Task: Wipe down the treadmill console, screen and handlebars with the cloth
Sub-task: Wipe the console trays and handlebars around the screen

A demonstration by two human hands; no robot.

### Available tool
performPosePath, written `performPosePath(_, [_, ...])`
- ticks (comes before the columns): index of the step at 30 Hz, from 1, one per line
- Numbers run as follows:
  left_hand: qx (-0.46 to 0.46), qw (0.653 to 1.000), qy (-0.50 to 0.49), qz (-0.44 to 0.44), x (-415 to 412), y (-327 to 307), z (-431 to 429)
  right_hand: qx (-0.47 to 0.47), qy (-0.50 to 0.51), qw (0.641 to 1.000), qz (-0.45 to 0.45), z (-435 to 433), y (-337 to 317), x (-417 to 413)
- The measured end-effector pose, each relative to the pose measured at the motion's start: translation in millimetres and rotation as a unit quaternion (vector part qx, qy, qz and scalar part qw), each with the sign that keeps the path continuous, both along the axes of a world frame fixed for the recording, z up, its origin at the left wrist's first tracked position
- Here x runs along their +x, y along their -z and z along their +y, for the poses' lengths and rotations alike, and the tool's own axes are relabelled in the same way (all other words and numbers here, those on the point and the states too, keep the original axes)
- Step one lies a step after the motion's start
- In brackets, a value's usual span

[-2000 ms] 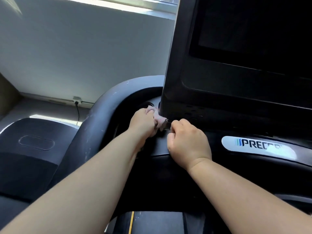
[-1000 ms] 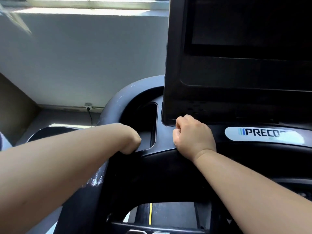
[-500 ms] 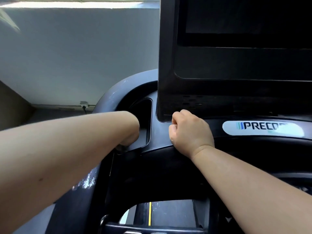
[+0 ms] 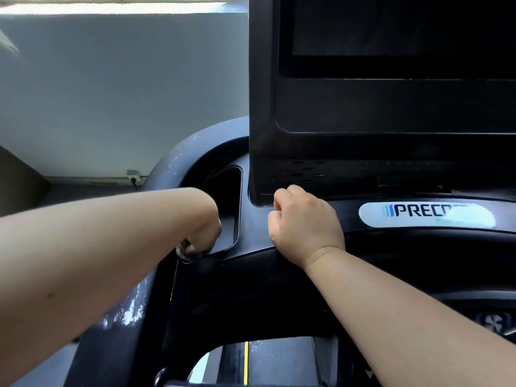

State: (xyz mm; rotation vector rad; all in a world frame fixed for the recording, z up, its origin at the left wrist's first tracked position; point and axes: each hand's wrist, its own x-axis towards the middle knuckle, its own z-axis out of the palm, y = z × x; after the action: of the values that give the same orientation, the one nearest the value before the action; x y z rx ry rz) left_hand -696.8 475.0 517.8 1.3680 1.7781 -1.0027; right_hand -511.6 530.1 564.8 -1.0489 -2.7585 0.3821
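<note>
The left hand (image 4: 208, 233), curled at the tray corner of the console (image 4: 252, 222), grips the barely visible cloth (image 4: 183, 249), the right hand (image 4: 305, 226) rests fisted, apparently empty, alongside, and the screen (image 4: 391, 29) and streaky handlebar (image 4: 170, 163) look yet to be wiped.

The black console (image 4: 257, 233) had a deep pocket (image 4: 229, 208) sunk at its left. The dark screen (image 4: 391, 26) stood upright above it. The grey handlebar (image 4: 170, 166) curved round the left, scuffed pale. A scrap of cloth (image 4: 183, 249) showed under the left hand (image 4: 205, 233), at the pocket's near corner.
</note>
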Motion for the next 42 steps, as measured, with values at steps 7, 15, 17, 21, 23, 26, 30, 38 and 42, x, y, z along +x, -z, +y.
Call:
performPosePath(7, [0.461,0.824,0.328,0.042,-37.9,-26.8,13.0,0.033,0.0,0.998,0.051,0.9,8.2,-3.4])
performPosePath(15, [0.511,0.815,0.254,-0.106,-52.4,-19.3,28.1,0.061,0.009,0.997,0.051,1.1,11.7,-4.9])
performPosePath(17, [0.49,0.854,0.168,-0.033,-40.7,-4.3,21.9,0.038,-0.002,0.999,0.024,1.4,7.8,-2.2])
performPosePath(21, [0.161,0.945,0.245,0.144,-28.0,13.0,5.8,0.024,-0.005,1.0,0.02,0.2,2.5,0.2])
performPosePath(23, [0.116,0.949,0.247,0.159,-19.9,7.3,5.2,0.011,-0.004,1.0,0.014,0.2,1.8,0.4])
performPosePath(26, [0.013,0.969,0.219,0.112,-12.7,4.3,3.7,0.009,-0.001,1.0,0.011,1.3,1.5,0.0])
performPosePath(30, [-0.048,0.978,0.199,0.05,2.0,-5.1,-7.5,0.004,0.002,1.0,0.004,0.8,1.0,-0.5])
performPosePath(38, [0.443,0.722,-0.488,-0.212,14.6,1.2,-5.0,0.006,0.017,1.0,-0.006,-2.4,-0.7,-2.4])
performPosePath(42, [0.369,0.705,-0.542,-0.27,34.2,2.9,-13.8,0.008,0.024,1.0,-0.011,-3.1,-1.0,-3.9])
